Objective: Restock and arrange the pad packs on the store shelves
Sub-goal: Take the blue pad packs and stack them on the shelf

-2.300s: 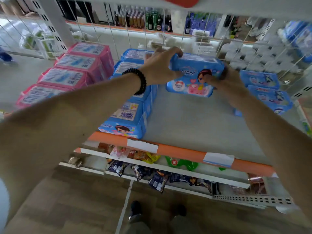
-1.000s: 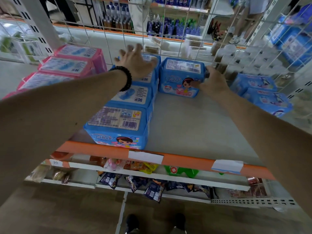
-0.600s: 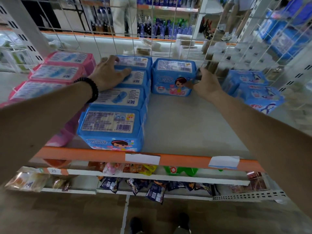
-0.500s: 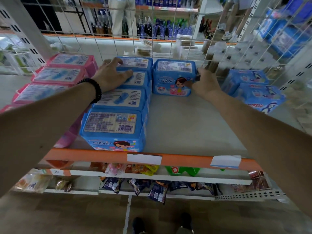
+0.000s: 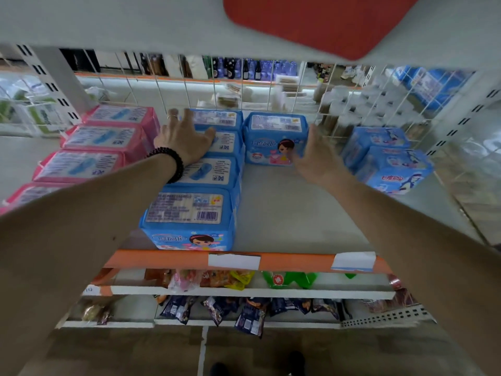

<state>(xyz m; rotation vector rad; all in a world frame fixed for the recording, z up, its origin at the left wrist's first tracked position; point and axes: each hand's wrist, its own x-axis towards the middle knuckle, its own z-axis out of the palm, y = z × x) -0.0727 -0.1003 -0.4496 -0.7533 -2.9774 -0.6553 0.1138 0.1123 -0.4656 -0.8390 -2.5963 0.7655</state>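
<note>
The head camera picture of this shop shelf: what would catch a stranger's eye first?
Probably the two bare arms reaching in: the left hand, with a black bead bracelet, lies flat on a row of blue pad packs, and the open right hand hovers beside a lone blue pack at the back. Pink packs line the far left, and an orange shelf edge crosses the front.
</note>
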